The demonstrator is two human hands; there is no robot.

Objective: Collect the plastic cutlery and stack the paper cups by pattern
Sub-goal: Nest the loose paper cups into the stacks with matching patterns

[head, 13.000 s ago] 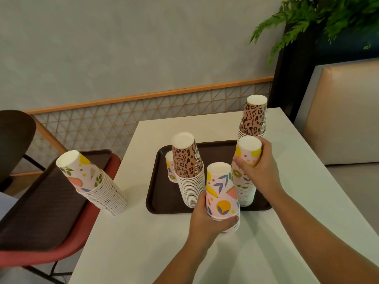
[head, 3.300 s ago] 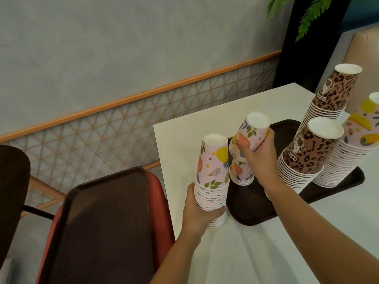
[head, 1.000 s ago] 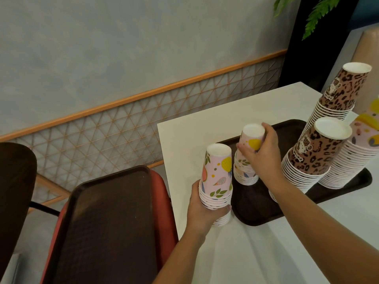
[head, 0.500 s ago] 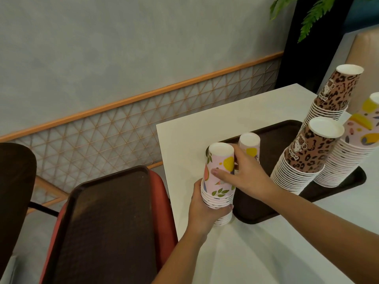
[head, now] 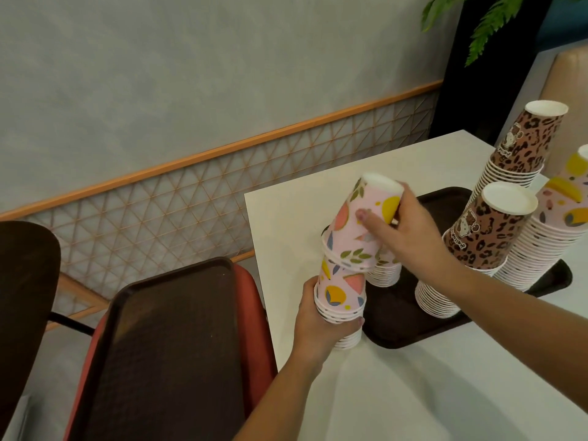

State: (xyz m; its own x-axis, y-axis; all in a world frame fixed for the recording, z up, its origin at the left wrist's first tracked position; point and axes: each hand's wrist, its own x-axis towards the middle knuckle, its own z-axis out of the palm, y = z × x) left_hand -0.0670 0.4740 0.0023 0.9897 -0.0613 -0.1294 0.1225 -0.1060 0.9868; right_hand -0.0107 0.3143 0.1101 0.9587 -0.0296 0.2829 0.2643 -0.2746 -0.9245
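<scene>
Two bare forearms enter from the bottom of the frame, with no sleeve showing on either up to the frame edge. The left hand [head: 321,326], at lower centre, wears no ring, watch or glove, and one pale short nail shows. The right hand [head: 410,230], right of centre, is just as unadorned, with a short thumbnail.

Bare table [head: 413,386] lies open near the person, in front of the tray [head: 397,332]. On the tray, two leopard stacks [head: 477,243] and a tall fruit stack [head: 553,237] stand close together and block its right side; a short stack [head: 383,275] stands by its left end. Left of the table, a second tray [head: 165,345] on a red chair [head: 251,281] offers a flat, open surface.
</scene>
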